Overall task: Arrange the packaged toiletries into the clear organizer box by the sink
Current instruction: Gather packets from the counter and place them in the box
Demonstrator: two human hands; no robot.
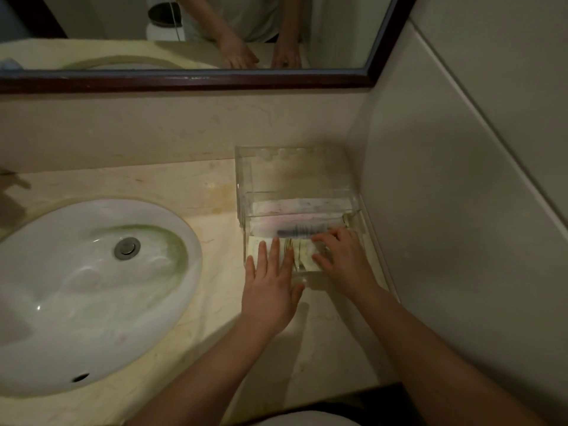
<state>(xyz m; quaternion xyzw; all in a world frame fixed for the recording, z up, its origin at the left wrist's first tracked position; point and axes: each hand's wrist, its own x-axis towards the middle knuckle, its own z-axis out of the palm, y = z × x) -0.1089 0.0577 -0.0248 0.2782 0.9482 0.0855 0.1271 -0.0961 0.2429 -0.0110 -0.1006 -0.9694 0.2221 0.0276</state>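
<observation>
The step in hand looks like the settling of items already inside: the clear organizer box stands on the counter right of centre in the frame, tucked into the wall corner, with the sink at lower left. Both hands reach into its low front compartment. The left hand lies flat, fingers straight and spread, pressing on pale flat packets. The right hand has bent fingers over the packets just beside it, its fingertips near a long wrapped item with dark contents; whether it pinches anything I cannot tell. The next move probably calls for squaring the packets side by side without buckling them. Dark print shows on the long wrapper, but it is too blurred to read, and no brand is legible.
</observation>
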